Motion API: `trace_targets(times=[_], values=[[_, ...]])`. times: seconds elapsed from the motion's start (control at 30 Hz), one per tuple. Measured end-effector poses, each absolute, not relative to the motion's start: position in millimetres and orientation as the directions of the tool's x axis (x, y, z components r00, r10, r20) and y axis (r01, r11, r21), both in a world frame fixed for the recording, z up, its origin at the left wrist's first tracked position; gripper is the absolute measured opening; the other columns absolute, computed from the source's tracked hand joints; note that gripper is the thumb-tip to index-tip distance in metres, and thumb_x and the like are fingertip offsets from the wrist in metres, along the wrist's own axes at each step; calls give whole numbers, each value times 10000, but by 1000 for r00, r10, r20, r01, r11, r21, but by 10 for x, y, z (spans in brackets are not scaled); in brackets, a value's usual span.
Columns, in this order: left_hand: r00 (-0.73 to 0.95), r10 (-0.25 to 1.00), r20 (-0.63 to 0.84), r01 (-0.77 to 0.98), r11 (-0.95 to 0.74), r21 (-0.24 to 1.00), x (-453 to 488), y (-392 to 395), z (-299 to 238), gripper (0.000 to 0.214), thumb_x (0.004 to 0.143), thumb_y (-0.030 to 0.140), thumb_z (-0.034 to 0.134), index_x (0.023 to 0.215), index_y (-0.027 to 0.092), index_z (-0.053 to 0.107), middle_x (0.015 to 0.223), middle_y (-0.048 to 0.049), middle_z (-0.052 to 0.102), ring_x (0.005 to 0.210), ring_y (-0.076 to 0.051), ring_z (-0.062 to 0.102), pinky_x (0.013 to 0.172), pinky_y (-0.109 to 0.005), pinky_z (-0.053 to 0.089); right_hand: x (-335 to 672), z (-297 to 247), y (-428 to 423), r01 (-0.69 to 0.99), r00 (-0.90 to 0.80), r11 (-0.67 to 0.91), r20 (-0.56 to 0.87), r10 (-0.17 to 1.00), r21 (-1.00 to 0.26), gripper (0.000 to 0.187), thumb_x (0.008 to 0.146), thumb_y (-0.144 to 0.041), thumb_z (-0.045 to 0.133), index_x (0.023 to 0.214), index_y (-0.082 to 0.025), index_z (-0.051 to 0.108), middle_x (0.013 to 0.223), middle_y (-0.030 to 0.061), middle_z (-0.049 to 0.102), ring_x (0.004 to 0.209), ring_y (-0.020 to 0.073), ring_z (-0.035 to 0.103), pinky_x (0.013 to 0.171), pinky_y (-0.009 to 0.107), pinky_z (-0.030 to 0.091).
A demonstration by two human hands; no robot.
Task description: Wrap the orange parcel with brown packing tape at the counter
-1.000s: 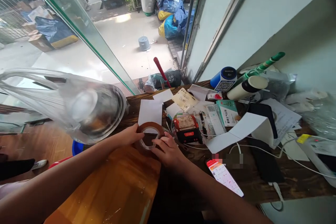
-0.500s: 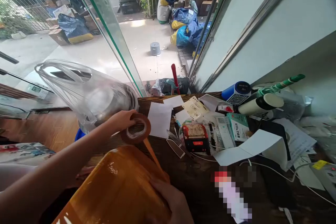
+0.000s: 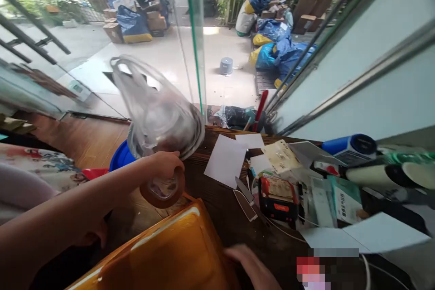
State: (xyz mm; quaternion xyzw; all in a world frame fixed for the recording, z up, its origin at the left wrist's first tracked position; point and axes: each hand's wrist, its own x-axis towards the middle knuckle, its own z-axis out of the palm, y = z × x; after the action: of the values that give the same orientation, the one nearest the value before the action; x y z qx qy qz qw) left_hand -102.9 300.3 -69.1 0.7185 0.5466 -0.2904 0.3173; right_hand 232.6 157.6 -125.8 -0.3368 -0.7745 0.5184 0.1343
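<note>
One roll of brown packing tape (image 3: 163, 202) is gripped at its rim by the left hand (image 3: 166, 164), just beyond the amber tape-wrapped package (image 3: 170, 253). Its strip (image 3: 189, 197), drawn out longer half a second ago, is now shortened; tape has probably been laid. By the package's right side, the right hand (image 3: 253, 263) is blurred, its grip indeterminable.

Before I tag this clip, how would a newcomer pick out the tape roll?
Find the wooden table, then the glossy amber parcel. Above it in view, the left hand holds the tape roll: a brown ring with an open centre, unlike the boxy parcel.
</note>
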Motion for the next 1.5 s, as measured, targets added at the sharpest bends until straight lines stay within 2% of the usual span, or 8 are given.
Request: trace_targets(times=[0.13,0.27,0.5,0.63,0.83,1.0,1.27,1.5], values=[[229,572,-787,973,-153,172,-1121,2860,-729,598,643,88,565,1200,287,653,1240,-113,566,1018,-303,620,870,-373,493,1484,-807,1991,271,-809,597,158,567,-755,852,725,-622,666,1408,-196,385,1356,154,539,1233,329,524,1026,439,468],[234,685,-690,959,-47,279,-1272,2576,-749,647,635,80,574,1261,243,541,1187,-88,582,949,-253,631,809,-318,497,977,-831,1903,251,-847,763,247,471,-596,782,727,-695,603,1308,-183,499,1131,148,666,1030,357,606,990,567,427],[352,674,-649,888,-21,459,-1799,2103,-851,473,671,58,547,1063,280,691,1075,-21,685,960,-232,636,825,-295,491,1061,-694,1993,278,-907,833,153,391,-479,533,771,-603,621,1165,-252,545,973,72,709,857,278,650,916,474,467],[432,547,-717,851,14,524,-2149,1891,-948,564,666,78,588,1191,275,652,1120,-36,680,967,-239,642,868,-293,487,986,-526,2012,301,-921,844,96,379,-443,500,791,-540,645,1179,-250,520,1012,69,707,900,267,655,974,468,434],[443,649,-619,748,114,654,-2514,1642,-1017,612,651,124,598,1261,155,556,1148,-74,654,1008,-220,607,897,-284,478,968,-498,1975,329,-923,848,49,382,-416,405,833,-477,601,1150,-232,544,1013,76,696,925,250,647,993,477,420],[523,508,-684,722,163,672,-2795,1253,-1086,662,491,56,572,1129,193,681,938,-26,699,824,-226,625,774,-304,519,961,-512,1964,368,-910,831,22,414,-416,379,858,-475,567,1138,-220,558,1025,95,679,955,260,627,1005,509,398],[426,649,-630,788,74,611,-2908,570,-1025,782,480,32,563,1221,263,654,1030,-56,643,925,-254,599,841,-319,512,952,-471,1906,382,-907,823,0,421,-419,356,882,-475,516,1127,-221,557,1029,90,672,964,250,624,1029,491,362],[463,712,-528,748,5,663,-2993,456,-885,683,537,-41,515,1121,256,711,1068,-45,672,986,-238,617,908,-297,473,260,-410,2041,739,-648,632,-503,573,-233,415,829,-542,496,919,-161,633,934,146,672,904,299,614,831,443,458]])
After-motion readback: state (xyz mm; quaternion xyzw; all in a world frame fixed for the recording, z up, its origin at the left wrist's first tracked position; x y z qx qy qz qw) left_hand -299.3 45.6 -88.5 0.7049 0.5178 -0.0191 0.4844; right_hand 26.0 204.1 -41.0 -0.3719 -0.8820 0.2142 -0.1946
